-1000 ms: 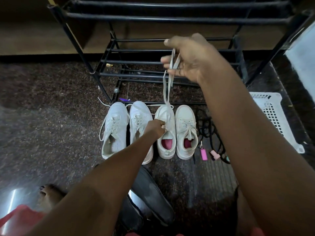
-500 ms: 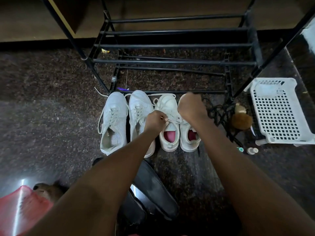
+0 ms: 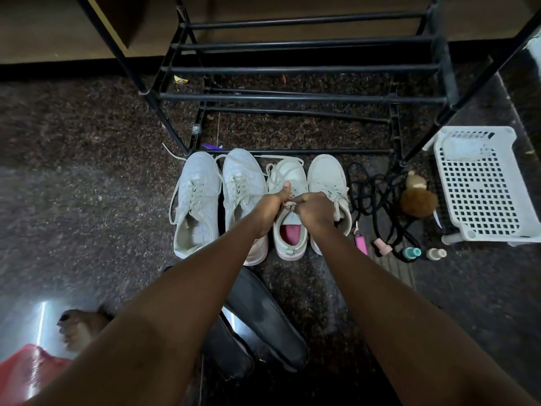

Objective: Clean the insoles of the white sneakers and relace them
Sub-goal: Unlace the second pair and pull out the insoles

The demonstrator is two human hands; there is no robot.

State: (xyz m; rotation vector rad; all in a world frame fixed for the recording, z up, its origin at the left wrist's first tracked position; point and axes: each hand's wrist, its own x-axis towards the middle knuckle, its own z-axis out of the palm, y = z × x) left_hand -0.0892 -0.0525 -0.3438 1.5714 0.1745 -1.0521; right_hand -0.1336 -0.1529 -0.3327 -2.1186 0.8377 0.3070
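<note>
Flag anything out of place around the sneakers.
Leftmost sneaker has a loose lace end trailing onto the floor. A yellow scrap lies under the rack, and two small bottles lie on the floor beside a tangled black cord.

Four sneakers (image 3: 243, 186) side by side on floor (image 3: 87, 200), toes toward shoe rack (image 3: 292, 98) behind. Left hand (image 3: 272, 205) and right hand (image 3: 314, 210) meet on laces (image 3: 288, 204) of third sneaker (image 3: 288, 174) from left. Right of row: cord tangle (image 3: 369, 189), plush toy (image 3: 417, 200), bottles (image 3: 436, 254), then basket (image 3: 480, 200).
</note>
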